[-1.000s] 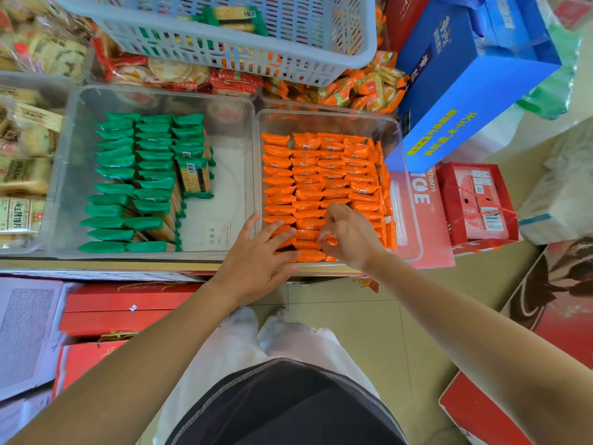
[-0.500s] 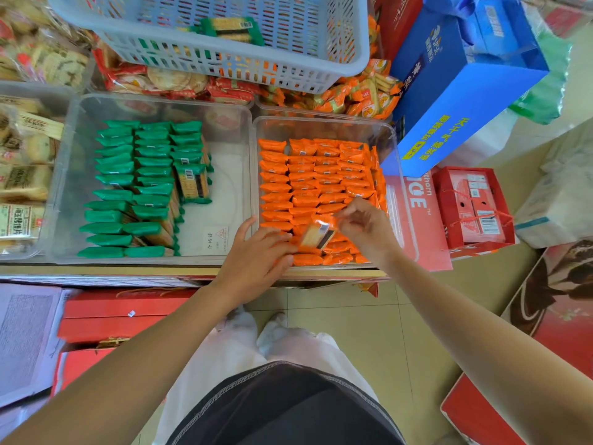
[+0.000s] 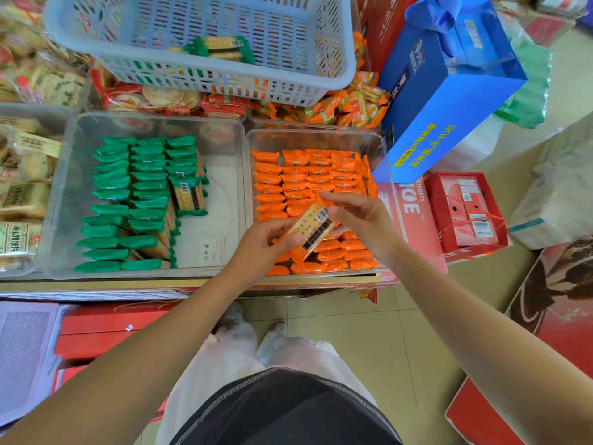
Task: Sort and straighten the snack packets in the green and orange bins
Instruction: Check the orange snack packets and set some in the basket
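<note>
Orange packet (image 3: 309, 228): held just above the near rows of its bin, tilted, barcode side up.
Left hand (image 3: 256, 248): my thumb and fingers pinch the packet's near-left end.
Right hand (image 3: 362, 221): my fingers curl round its far-right end, so both hands grip it.
Step in hand: I judge I am turning one stray packet to match its neighbours, partway through the orange side.
Next move: it likely needs standing on edge and easing into a gap in the near rows without toppling the packets beside it.
Orange bin (image 3: 383, 149): clear plastic, nearly full of orange rows (image 3: 308, 178); the far ones are tidy, those under my hands looser.
Green bin (image 3: 64, 187): clear, just beside it on the left; green packets (image 3: 128, 200) stand in columns in its left part.
Flat green packet (image 3: 189, 195): it lies barcode up against those columns, not yet straightened.
Slatted basket (image 3: 199, 78): behind both bins, holding another green-edged packet.
</note>
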`<move>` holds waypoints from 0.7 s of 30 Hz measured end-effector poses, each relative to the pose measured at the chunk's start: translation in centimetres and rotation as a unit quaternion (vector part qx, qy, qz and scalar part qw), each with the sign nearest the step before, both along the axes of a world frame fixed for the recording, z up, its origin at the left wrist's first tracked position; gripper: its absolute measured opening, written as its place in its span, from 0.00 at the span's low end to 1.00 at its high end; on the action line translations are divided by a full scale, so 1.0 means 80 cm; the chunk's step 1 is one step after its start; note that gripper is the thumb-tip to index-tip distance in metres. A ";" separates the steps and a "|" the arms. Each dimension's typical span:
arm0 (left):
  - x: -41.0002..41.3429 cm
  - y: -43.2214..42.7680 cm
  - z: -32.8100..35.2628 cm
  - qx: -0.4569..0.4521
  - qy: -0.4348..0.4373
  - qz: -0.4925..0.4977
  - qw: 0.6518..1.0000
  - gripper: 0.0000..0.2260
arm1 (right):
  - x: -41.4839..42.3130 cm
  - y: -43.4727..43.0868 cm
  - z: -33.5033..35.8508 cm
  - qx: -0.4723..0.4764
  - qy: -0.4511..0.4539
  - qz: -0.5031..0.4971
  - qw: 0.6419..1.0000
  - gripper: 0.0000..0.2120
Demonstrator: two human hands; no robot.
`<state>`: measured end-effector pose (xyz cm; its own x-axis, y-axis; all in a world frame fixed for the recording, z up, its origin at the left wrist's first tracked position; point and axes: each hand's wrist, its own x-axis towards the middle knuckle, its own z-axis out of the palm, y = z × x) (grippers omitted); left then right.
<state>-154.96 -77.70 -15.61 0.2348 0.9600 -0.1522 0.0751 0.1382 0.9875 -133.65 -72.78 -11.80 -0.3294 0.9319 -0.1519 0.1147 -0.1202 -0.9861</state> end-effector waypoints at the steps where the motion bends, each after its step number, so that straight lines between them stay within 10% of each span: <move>1: -0.001 0.000 0.002 -0.012 -0.014 0.001 1.000 0.11 | -0.002 0.000 0.001 0.001 -0.001 -0.013 1.000 0.10; 21: -0.011 -0.017 0.026 -0.041 -0.099 0.038 0.993 0.30 | 0.006 0.001 0.001 -0.153 0.079 -0.107 0.979 0.13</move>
<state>-155.86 -79.03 -13.49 0.1956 0.9623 -0.1889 -0.1336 0.2169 0.9670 -133.17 -72.73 -11.74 -0.1726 0.9008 -0.3985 -0.0961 -0.4180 -0.9033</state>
